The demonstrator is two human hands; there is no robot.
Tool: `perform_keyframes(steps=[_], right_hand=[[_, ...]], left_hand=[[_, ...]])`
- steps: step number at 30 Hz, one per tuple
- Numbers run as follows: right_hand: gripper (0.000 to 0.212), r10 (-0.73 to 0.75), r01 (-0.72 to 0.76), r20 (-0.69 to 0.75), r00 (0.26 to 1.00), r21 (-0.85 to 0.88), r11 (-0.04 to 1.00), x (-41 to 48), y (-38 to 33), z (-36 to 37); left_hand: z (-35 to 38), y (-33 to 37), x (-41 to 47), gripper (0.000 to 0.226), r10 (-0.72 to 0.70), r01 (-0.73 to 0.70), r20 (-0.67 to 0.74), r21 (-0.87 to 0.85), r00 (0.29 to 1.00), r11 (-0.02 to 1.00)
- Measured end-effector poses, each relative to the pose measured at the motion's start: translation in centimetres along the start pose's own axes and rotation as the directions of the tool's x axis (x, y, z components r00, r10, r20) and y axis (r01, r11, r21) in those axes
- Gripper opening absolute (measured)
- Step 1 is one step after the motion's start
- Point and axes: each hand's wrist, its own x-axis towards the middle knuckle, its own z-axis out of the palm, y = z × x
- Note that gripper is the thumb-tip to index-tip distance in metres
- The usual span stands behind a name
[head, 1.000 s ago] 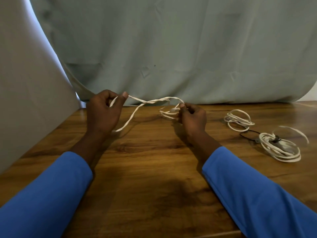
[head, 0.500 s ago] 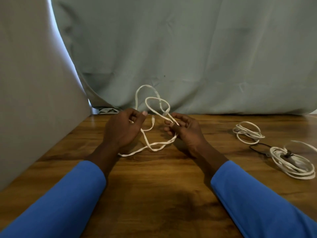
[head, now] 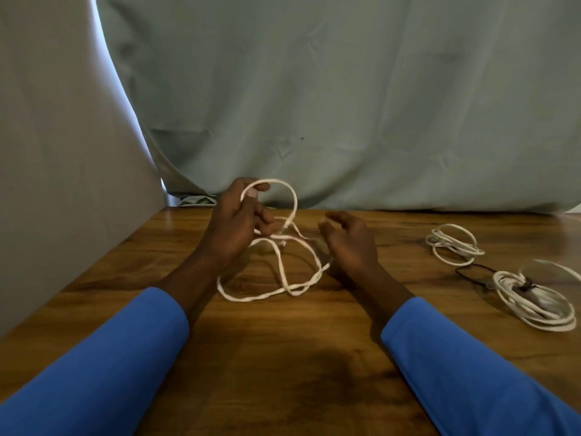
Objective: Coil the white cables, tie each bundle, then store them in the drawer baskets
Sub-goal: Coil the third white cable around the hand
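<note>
A loose white cable sprawls in open loops on the wooden table between my hands. My left hand pinches one end of it and holds a loop raised above the table. My right hand hovers just right of the loops with curled, parted fingers and nothing in it; the cable passes close by its heel. To the right lie a small coiled white cable and a larger coiled white bundle with a dark tie on it.
A thin black wire lies between the two coils on the right. Pale green cloth hangs behind the table's far edge, and a grey cloth covers the left side. No drawer or basket is in view.
My right hand has let go of the cable and moved slightly right. The loops dropped onto the table, and my left hand lifted one loop higher.
</note>
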Motion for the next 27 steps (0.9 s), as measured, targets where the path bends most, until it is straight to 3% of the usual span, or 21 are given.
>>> perform_keyframes(steps=[2, 3, 6, 9, 12, 16, 19, 24, 26, 27], right_hand=[[0.048, -0.092, 0.076, 0.064, 0.994, 0.225, 0.972, -0.5, -1.4, -0.3], [0.045, -0.131, 0.077, 0.136, 0.982, 0.346, 0.935, -0.7, -1.8, -0.1], [0.034, -0.167, -0.009, 0.309, 0.936, 0.495, 0.869, -2.1, -2.8, 1.0], [0.037, -0.098, -0.158, 0.355, 0.93, 0.626, 0.764, -2.5, -3.4, 1.7], [0.042, 0.02, -0.362, 0.442, 0.897, 0.707, 0.607, -1.6, -4.2, 0.1], [0.04, -0.103, -0.507, 0.63, 0.77, 0.701, 0.501, -0.5, -4.1, -2.0], [0.049, -0.205, -0.576, 0.746, 0.634, 0.632, 0.518, -0.7, -4.1, -2.0], [0.053, -0.394, -0.696, 0.86, 0.325, 0.499, 0.517, -2.6, -5.4, -1.3], [0.053, -0.45, -0.713, 0.851, 0.27, 0.491, 0.501, -3.3, -6.1, -1.2], [0.052, -0.476, -0.712, 0.835, 0.278, 0.511, 0.481, -3.5, -6.5, -1.1]], left_hand=[[0.0, -0.2, -0.3, 0.024, 0.122, -0.143, 0.119, 0.189, 0.985, 0.971], [0.1, -0.1, -0.5, 0.024, 0.153, -0.191, 0.166, 0.244, 0.974, 0.951], [0.4, 0.5, -0.6, 0.023, 0.253, -0.32, 0.226, 0.348, 0.941, 0.881], [-0.1, 1.0, -0.4, 0.024, 0.308, -0.393, 0.258, 0.416, 0.916, 0.82], [-1.2, 1.3, 0.3, 0.031, 0.256, -0.381, 0.292, 0.549, 0.922, 0.744], [-3.7, 2.0, 1.6, 0.045, 0.208, -0.303, 0.22, 0.697, 0.953, 0.65], [-4.3, 1.7, 1.5, 0.042, 0.248, -0.293, 0.163, 0.65, 0.955, 0.702], [-1.3, -0.6, 0.5, 0.015, 0.306, -0.273, -0.074, 0.288, 0.949, 0.918], [0.1, -1.3, 0.2, 0.014, 0.262, -0.238, -0.07, 0.239, 0.963, 0.941], [0.6, -1.6, 0.0, 0.016, 0.223, -0.213, -0.01, 0.26, 0.975, 0.942]])
